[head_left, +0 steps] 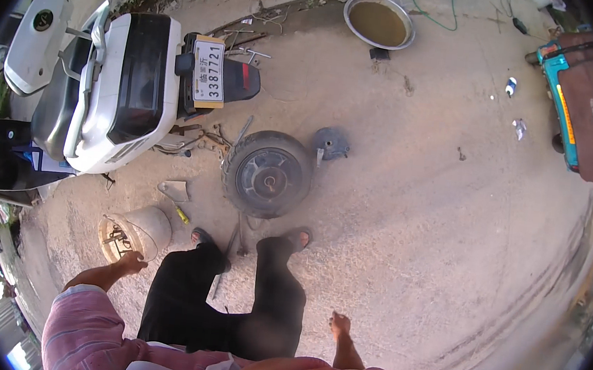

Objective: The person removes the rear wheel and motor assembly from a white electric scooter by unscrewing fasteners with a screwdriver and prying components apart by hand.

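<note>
At the near rim of a whitish plastic bucket [156, 224], my left hand [131, 262] has its fingers curled and looks closed on the edge. Several metal tools [117, 240] stick up inside the bucket. My right hand [340, 324] hangs low on the right over bare ground, fingers curled in, with nothing visible in it. A black scooter wheel with its tire [269, 175] lies flat on the ground in front of my feet. A round grey hub cover [330, 144] touches or nearly touches the tire's far right side.
A white scooter [138, 88] stands at the left, its rear toward the wheel. Wrenches [204, 139] lie between them. Near the bucket are a yellow-handled tool [182, 215] and a scoop-like piece [175, 190]. A basin of murky water [378, 21] sits far off; a teal vehicle [568, 104] stands right.
</note>
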Action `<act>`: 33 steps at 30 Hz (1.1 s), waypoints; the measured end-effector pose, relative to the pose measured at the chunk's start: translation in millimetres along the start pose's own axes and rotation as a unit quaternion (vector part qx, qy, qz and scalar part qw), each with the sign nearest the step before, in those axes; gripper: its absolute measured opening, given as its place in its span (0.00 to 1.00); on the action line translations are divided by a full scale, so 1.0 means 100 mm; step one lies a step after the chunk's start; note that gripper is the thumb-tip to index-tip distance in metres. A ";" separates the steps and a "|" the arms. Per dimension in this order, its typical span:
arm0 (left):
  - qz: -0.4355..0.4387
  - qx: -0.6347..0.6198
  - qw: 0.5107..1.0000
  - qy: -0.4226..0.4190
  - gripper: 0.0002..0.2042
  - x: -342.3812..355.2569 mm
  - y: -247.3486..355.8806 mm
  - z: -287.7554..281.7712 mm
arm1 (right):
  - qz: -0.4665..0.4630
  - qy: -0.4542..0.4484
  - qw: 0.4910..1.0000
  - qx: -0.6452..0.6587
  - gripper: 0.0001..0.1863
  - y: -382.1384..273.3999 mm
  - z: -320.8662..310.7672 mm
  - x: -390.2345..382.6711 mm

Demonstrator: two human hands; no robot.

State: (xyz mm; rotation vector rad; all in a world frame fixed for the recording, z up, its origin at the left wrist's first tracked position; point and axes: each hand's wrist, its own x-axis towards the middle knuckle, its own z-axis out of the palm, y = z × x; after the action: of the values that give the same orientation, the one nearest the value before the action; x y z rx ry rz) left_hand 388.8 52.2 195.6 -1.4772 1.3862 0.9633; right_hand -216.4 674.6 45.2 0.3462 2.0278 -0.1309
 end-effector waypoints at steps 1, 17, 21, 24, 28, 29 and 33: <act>-0.117 0.041 0.982 -0.140 0.18 -0.46 -0.05 -0.15 | 0.106 -0.036 0.990 0.084 0.19 0.18 -0.14 -0.67; -0.064 -0.143 0.980 -0.127 0.16 -1.86 2.94 -0.31 | 0.150 -0.195 0.874 0.418 0.25 -0.07 -1.43 -2.23; -0.059 -0.073 0.986 -0.140 0.16 -1.82 3.84 -0.47 | -0.011 -0.196 0.947 0.254 0.24 -0.22 -1.90 -2.07; 0.005 -0.012 0.986 -0.165 0.13 -1.64 4.37 -0.57 | 0.013 -0.188 0.934 0.304 0.24 -0.80 -2.51 -1.66; -0.005 -0.090 0.981 -0.173 0.12 -1.63 5.48 -0.98 | 0.025 -0.172 0.910 0.378 0.24 -1.16 -3.47 -1.36; -0.014 -0.127 0.977 -0.170 0.12 -1.66 5.74 -1.07 | 0.009 -0.173 0.906 0.387 0.24 -1.14 -3.70 -1.27; -0.038 -0.231 0.965 -0.122 0.12 -1.78 6.54 -1.67 | 0.111 -0.137 0.860 0.479 0.24 -1.80 -4.41 -1.32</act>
State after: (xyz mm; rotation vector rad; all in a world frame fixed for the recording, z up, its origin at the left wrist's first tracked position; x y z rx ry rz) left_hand -281.1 -50.3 362.3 -1.6631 0.9577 1.4342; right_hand -589.4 584.7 356.7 1.1069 1.4859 -1.0015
